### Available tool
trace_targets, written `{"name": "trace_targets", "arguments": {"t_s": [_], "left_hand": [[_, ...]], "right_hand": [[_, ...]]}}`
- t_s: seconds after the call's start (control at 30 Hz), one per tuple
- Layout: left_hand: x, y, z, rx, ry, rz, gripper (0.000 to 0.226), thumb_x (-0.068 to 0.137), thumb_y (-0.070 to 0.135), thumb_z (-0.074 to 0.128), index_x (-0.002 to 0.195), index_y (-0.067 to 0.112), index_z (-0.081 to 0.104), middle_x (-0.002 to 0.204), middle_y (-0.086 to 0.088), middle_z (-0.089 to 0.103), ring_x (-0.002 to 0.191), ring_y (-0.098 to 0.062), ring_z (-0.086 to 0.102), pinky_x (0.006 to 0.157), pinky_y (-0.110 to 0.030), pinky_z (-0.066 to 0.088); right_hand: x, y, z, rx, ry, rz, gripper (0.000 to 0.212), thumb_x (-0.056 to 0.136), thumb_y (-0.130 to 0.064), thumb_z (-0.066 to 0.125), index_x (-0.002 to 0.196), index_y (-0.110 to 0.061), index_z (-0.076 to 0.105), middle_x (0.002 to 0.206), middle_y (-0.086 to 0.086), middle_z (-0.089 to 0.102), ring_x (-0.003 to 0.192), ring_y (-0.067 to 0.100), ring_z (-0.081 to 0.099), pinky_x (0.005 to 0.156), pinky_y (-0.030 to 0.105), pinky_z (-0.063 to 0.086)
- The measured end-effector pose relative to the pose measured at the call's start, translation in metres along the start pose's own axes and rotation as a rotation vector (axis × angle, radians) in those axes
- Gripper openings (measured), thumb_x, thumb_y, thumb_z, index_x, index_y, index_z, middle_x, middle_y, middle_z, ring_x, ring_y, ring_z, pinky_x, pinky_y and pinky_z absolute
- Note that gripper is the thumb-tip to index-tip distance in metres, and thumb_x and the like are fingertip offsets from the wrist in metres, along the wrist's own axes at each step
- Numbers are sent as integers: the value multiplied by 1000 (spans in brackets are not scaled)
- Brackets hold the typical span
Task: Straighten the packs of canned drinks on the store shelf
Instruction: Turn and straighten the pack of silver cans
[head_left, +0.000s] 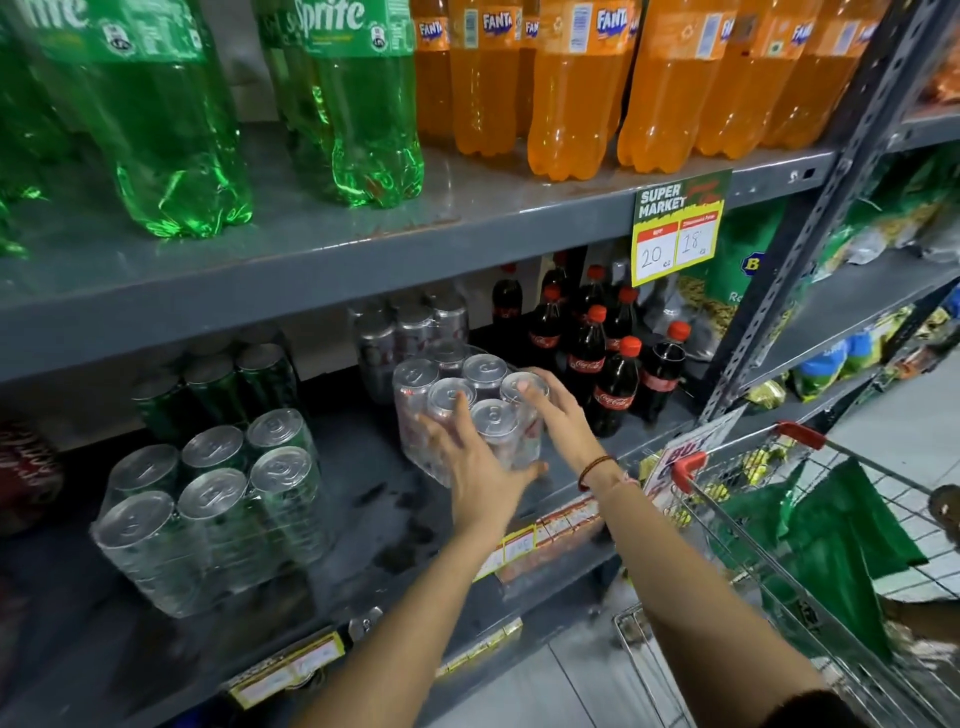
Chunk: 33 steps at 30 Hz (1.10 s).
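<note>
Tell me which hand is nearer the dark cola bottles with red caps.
Right. The right hand rests on the shrink-wrapped pack of silver cans on its side facing the dark cola bottles with red caps. The left hand grips the pack's front, farther from them.

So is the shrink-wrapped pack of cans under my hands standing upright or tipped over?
Upright: the pack of cans shows its lids facing up and its base resting on the shelf.

Four can packs (467, 410) – two hands (483, 483) – one cart (810, 545).
</note>
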<state>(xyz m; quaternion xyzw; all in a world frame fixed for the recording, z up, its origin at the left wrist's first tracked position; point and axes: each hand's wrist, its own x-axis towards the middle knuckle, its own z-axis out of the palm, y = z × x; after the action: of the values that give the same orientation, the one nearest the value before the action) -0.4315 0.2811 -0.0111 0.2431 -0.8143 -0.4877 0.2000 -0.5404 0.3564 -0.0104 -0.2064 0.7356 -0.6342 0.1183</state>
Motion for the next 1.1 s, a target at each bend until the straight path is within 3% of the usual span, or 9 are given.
{"name": "trace_targets", "arguments": {"t_s": [0.1,0.17,0.27,0.37,0.5,0.7,0.83,0.97,1.1], "left_hand": [[21,-18,-19,37,-51,101,111,54,30,89,143,26,23,156,-20,10,145,-32,10,115,-44,24],[39,-27,-41,70,-161,178,106,50,23,91,140,23,35,148,-11,36,136,-25,35,107,-20,29],[71,-28,-78,210,-371,279,107,46,12,92,140,18,39,142,-4,47,131,-12,40,92,6,20],[97,-27,-106,408,-481,330,110,47,9,91,142,21,37,145,-4,44,128,-7,38,97,-1,21],[105,-35,-117,481,-453,226,111,56,2,83,147,24,22,145,-15,38,134,-26,37,109,-22,25],[44,-33,-84,-107,-127,16,83,74,23,63,145,25,20,147,1,36,134,-17,36,109,-31,29],[30,-37,-56,-132,-79,29,107,72,29,75,149,30,-1,160,-8,-3,147,-22,-2,118,-37,11],[35,-42,-60,-25,-36,42,121,54,47,85,146,36,6,160,-3,6,147,-20,6,118,-47,17],[48,-47,-79,39,-98,87,112,60,32,86,147,30,15,151,4,33,133,-10,35,108,-26,28]], "right_hand": [[-24,3,12,-14,156,6,42,85,-52,57,120,-29,54,101,-15,62,97,7,58,85,21,46],[-46,6,29,-60,298,-14,67,75,-68,53,130,-31,49,103,-6,64,95,9,58,92,32,49],[-76,4,67,-34,404,-27,73,76,-68,52,139,-33,39,126,-7,57,106,-3,52,95,20,40],[-93,2,96,-90,359,-80,66,82,-64,49,141,-40,32,130,-10,50,112,-2,48,97,22,40],[-82,6,88,-88,277,-119,58,84,-60,50,135,-31,43,124,-9,49,118,12,50,102,39,43],[-16,-14,18,-169,238,-59,68,84,-53,59,142,-28,35,143,6,33,131,22,37,108,37,33],[22,-19,5,-228,-32,-12,72,82,-44,65,144,-26,33,143,9,37,131,22,39,103,29,31],[19,-6,19,-131,43,-57,62,77,-45,69,131,-24,48,127,3,54,109,12,55,103,33,41],[7,1,31,-191,157,-85,60,80,-52,64,132,-29,44,125,3,50,115,15,50,94,27,39]]}}
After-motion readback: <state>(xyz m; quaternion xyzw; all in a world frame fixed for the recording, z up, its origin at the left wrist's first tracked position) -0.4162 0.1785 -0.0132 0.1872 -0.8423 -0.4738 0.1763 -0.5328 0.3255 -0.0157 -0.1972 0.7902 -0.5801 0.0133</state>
